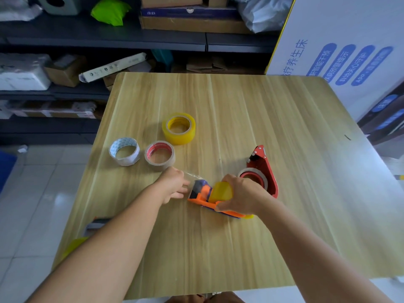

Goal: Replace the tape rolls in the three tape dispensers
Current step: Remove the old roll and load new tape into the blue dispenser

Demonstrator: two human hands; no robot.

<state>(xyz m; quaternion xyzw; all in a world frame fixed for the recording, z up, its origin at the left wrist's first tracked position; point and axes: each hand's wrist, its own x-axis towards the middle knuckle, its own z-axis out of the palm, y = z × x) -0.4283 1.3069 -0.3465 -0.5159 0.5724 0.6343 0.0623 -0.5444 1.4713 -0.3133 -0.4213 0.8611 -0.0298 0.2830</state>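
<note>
Three loose rolls (pixel 159 154) sit left of centre on the table (pixel 240 106). Nearer, one dispenser (pixel 209 199) lies between left hand (pixel 172 186) and right hand (pixel 242 195); a second dispenser (pixel 263 171) just right behind. Shelves (pixel 87 40) beyond the table.

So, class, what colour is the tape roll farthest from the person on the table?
Translucent yellow tape roll, seen clearly in the head view.
</note>
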